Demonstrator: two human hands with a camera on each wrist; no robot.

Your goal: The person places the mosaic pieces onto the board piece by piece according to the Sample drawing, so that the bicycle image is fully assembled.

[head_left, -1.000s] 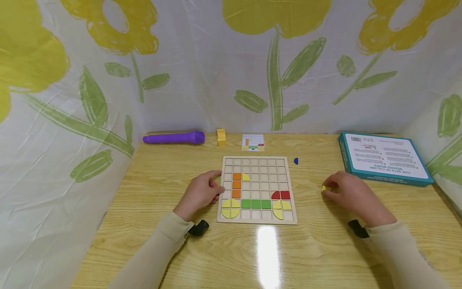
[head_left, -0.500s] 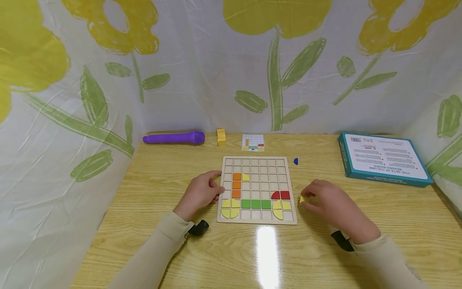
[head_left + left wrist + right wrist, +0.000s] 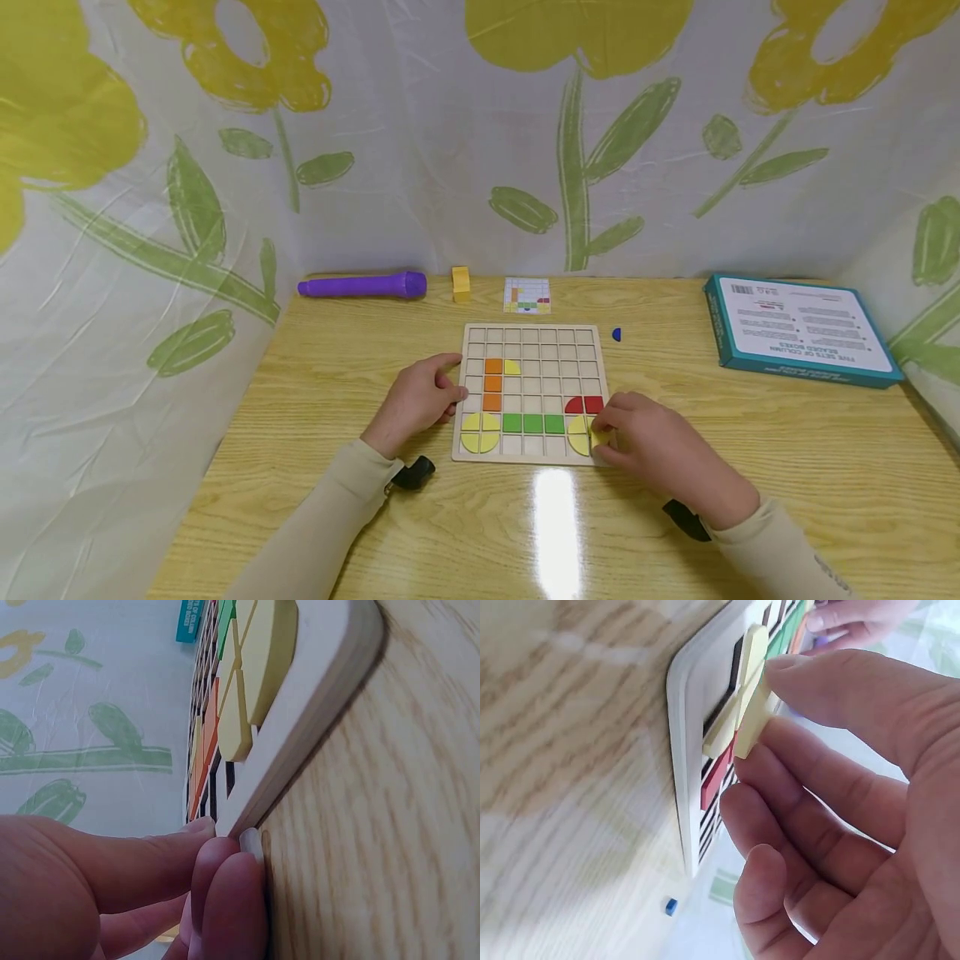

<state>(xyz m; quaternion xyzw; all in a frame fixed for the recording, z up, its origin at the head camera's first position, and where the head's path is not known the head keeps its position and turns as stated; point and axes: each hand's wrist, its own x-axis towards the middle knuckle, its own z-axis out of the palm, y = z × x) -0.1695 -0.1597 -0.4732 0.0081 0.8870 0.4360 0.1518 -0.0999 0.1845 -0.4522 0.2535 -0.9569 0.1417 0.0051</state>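
Observation:
A wooden grid board (image 3: 532, 386) lies on the table, with flat coloured tiles in some cells. My left hand (image 3: 417, 400) grips its left edge, thumb over the rim and fingertips against the side. Between the thumb and fingers of my right hand (image 3: 651, 442) is a yellow quarter-circle tile (image 3: 754, 724), held tilted close over the lower right corner. Beside it are other yellow quarter tiles (image 3: 577, 435) and red tiles (image 3: 593, 405). Green squares (image 3: 533, 424) run in a row to a yellow circle (image 3: 480, 433). Above that stand orange squares (image 3: 492, 383) and a yellow quarter tile (image 3: 512, 367).
A small pattern card (image 3: 527, 296) lies behind the board. A blue half-round piece (image 3: 617, 334) is at its upper right. Farther back are a purple microphone-shaped object (image 3: 360, 286), a yellow block (image 3: 461, 285) and a teal-edged box (image 3: 806, 329).
My right hand has carried the yellow quarter tile left from the table on the right to the board's lower right corner. The left hand stays on the board's edge.

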